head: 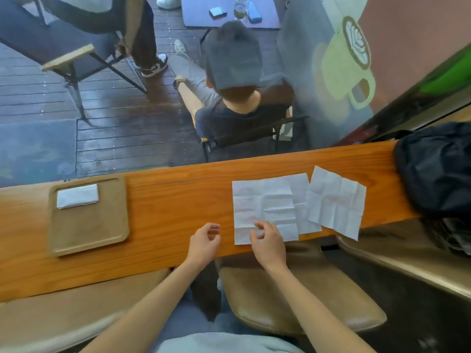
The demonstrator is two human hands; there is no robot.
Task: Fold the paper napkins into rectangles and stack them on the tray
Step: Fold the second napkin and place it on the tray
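Three unfolded white paper napkins lie overlapping on the wooden counter [165, 200]: the nearest napkin [263, 207], a second one [303, 200] partly under it, and a third [336, 201] to the right. My right hand [267, 242] rests on the near edge of the nearest napkin, fingers curled, not clearly gripping it. My left hand [204, 242] hovers over bare wood to the left, fingers loosely apart and holding nothing. At the left a brown tray [89, 230] carries a folded white napkin [77, 196] in its far corner.
A dark backpack [433, 169] sits at the counter's right end. Beyond a glass pane a person sits on a chair [237, 98] on dark decking. Tan stools [293, 296] stand below the counter's near edge.
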